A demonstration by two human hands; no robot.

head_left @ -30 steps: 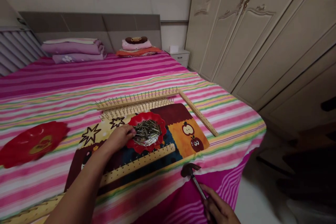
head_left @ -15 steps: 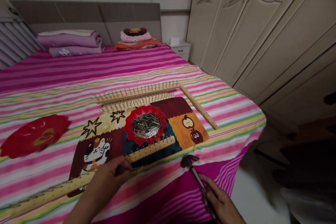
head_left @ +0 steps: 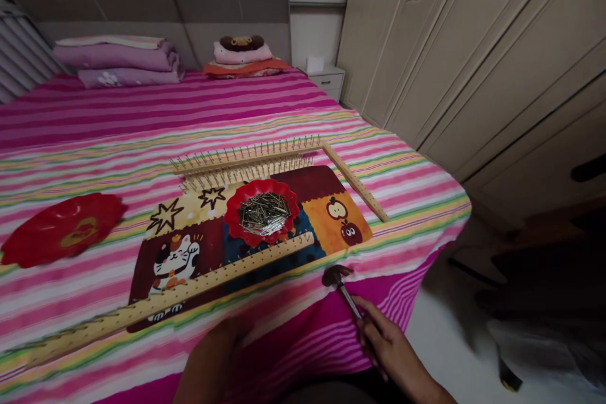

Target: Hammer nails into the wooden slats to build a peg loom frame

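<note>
Right hand (head_left: 386,341): lower right of centre, fingers wrapped round the handle of the hammer (head_left: 349,298)
Steel and weight: hammer at lower centre-right, head up and left of the hand, by the near edge of the striped cover (head_left: 407,183); judged stiff and head-heavy, metal shank perhaps slick; best held low on the handle
Left hand (head_left: 215,341): bottom of frame, left of centre, dark and indistinct; cannot tell whether it pinches anything
Near wooden strip (head_left: 189,290): lower left to centre, across the placemat (head_left: 305,183), nails along it; judged light, rigid, prickly; hold by bare edges
Loose nails (head_left: 265,213): heaped at centre in the red bowl (head_left: 234,199); judged hard, light singly, slippery; take by the shank
Bowl: on the placemat, probably light; lift by scalloped rim
Far wooden strips (head_left: 246,161): beyond the bowl, nails upright
Red plate (head_left: 89,237): left of frame, on the cover
</note>
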